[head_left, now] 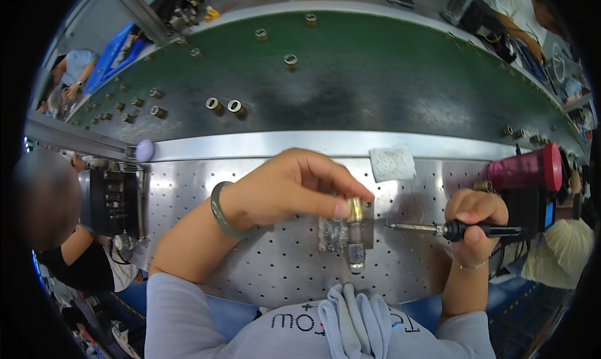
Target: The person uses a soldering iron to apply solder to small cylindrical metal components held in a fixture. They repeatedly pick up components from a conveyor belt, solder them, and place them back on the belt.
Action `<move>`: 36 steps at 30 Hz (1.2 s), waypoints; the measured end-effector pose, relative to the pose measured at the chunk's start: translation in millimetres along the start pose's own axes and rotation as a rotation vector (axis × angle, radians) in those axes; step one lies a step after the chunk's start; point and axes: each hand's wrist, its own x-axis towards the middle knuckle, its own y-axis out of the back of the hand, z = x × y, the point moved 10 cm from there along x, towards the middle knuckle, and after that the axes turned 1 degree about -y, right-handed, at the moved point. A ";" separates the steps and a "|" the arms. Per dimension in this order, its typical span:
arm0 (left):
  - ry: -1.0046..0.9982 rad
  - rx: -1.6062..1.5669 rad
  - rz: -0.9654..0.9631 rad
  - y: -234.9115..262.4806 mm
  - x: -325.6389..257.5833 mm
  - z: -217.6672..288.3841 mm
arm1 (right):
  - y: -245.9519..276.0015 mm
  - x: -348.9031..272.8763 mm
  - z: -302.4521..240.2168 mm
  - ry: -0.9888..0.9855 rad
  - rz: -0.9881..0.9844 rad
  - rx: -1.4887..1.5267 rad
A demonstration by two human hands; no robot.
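Landmark: the fixture point(333, 236), sitting on the bench plate point(269, 262). "Behind" = away from the person. Tubular part point(356, 207) at the fixture's right side, left hand point(282, 191) just behind-left with thumb and index finger around the part. Hand tool point(416, 228) to the right of the fixture, in the right hand point(477, 220) farther right. Pad point(392, 164) behind-right. Cup point(523, 171) well right and behind. Equipment unit point(103, 199) far left. Rail point(269, 147) behind, conveyor belt point(375, 77) behind that; two ring-ended parts point(215, 108) on it, behind-left.
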 end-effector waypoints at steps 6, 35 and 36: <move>-0.513 1.128 0.947 141.2 -71.4 144.2 | -1.8 -3.1 -2.7 -0.015 0.037 -0.016; -0.173 0.354 0.025 -4.9 -12.0 27.0 | 2.0 -6.5 -0.3 -0.053 0.070 0.030; -0.116 0.273 0.004 -7.7 -9.9 19.7 | 2.7 -6.8 -0.9 -0.057 0.066 0.034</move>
